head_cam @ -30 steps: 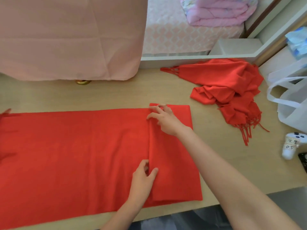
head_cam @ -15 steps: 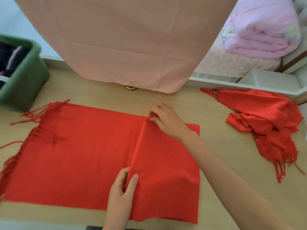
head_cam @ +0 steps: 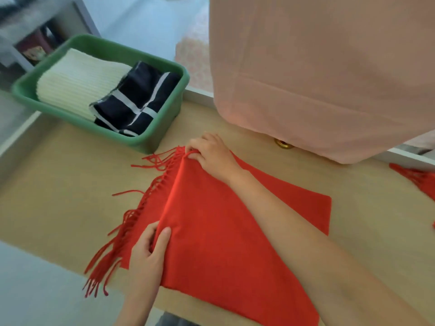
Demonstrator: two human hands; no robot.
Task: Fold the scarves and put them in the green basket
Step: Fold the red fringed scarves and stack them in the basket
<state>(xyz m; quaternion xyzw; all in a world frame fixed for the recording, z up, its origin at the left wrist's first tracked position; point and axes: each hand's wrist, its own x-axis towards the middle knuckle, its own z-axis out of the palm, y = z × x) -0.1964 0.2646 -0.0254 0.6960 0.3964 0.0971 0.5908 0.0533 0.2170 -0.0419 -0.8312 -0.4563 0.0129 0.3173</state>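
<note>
The left hand [head_cam: 148, 250] pinches the near end of a raised fold in the soft red woollen scarf [head_cam: 223, 243], thumb on one side of the ridge and fingers on the other. The right hand [head_cam: 213, 157] grips the far end of the same fold, fingers curled round the edge where the tasselled fringe [head_cam: 141, 208] begins. Between them the fold runs as a low ridge across the scarf. The scarf lies part-folded on the pale wooden tabletop [head_cam: 58, 196], its fringe trailing off to the left.

To do this fold well, I judge both hands should carry the ridge across together, at equal height, so the edge lands square on the layer below. The loose tassels want tucking inside, or they will straggle out of the bundle. A flat-handed smoothing afterwards would settle the cloth.

The green plastic basket [head_cam: 150, 142] stands just beyond the fringe at the table's far left. It holds a folded cream ribbed scarf [head_cam: 77, 83] and a folded navy scarf with white stripes [head_cam: 138, 100]. A pink cloth [head_cam: 317, 67] hangs over the far side, and a second red scarf [head_cam: 419, 182] shows at the right edge. No brand, label or writing can be read anywhere.
</note>
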